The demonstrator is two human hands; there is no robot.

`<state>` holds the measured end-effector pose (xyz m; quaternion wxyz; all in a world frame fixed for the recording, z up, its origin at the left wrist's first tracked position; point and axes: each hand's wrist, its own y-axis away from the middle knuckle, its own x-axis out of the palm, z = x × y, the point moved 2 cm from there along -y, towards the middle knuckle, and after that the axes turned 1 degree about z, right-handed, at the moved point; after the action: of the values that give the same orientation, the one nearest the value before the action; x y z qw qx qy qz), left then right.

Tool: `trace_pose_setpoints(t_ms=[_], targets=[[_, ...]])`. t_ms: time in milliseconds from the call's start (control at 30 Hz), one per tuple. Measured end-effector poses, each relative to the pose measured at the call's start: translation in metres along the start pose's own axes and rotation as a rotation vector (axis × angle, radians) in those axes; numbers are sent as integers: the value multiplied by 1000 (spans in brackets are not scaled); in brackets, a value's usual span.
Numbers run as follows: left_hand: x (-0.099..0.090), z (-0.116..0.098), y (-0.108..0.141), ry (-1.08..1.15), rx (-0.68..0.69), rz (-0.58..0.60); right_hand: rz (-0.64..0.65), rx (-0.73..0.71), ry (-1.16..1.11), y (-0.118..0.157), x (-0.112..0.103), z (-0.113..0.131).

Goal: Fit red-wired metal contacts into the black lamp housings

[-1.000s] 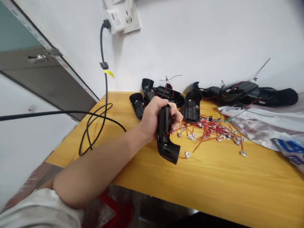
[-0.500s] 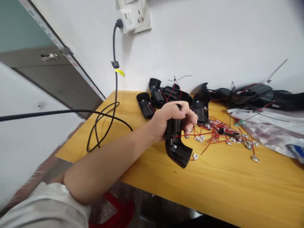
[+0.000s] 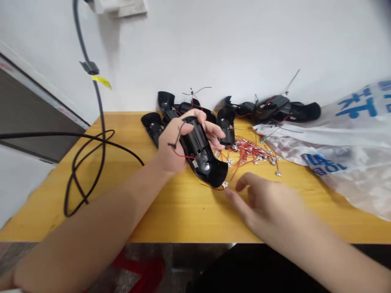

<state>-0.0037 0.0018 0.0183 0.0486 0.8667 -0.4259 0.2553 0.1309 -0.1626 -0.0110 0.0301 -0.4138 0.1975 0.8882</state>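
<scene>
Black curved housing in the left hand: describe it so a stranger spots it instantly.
On the yellow wooden table, left of the red wire tangle, a left hand grips a curved black plastic housing. Unlike the black housings by the wall, it is held up.

A black curved plastic housing (image 3: 200, 152), hollow side up, sits tilted in the left hand (image 3: 171, 152), its flared end pointing to four o'clock. A thin red wire crosses it. A small silver metal terminal (image 3: 225, 184), trailing red wire, lies just beyond that end.
</scene>
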Motion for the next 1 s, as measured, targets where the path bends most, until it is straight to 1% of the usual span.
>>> trace_pose_setpoints(t_ms=[67, 133, 200, 233, 400, 500, 567, 600, 667, 733, 800, 867, 933, 1000], targets=[[2, -1, 1, -54, 46, -20, -54, 101, 133, -4, 4, 2], [4, -2, 3, -106, 117, -52, -73, 133, 206, -10, 6, 6], [6, -3, 4, -142, 180, -75, -72, 132, 213, -15, 8, 11], [7, -3, 5, -153, 190, -79, -68, 133, 215, -16, 9, 13], [5, 1, 2, -175, 191, -55, -62, 80, 142, -15, 11, 16], [1, 2, 1, -192, 186, -29, -26, 36, 52, -14, 3, 9], [0, 2, 0, -197, 162, -29, -8, -57, -35, -12, -8, 4], [1, 2, 1, -191, 156, -34, -29, -125, -85, -11, -15, 2], [3, 2, 2, -164, 136, -48, -122, -273, -190, -7, -29, 1], [7, 5, 2, -118, 60, -62, -280, -418, -229, -4, -40, 2], [11, 12, 3, -64, -85, -71, -455, -613, -137, -1, -46, 6], [14, 20, 4, -38, -249, -91, -594, -834, 70, 1, -46, 10], [17, 27, 6, -58, -383, -75, -633, -988, 251, 1, -43, 12], [19, 32, 9, -91, -477, -4, -634, -1049, 354, -2, -41, 10]])
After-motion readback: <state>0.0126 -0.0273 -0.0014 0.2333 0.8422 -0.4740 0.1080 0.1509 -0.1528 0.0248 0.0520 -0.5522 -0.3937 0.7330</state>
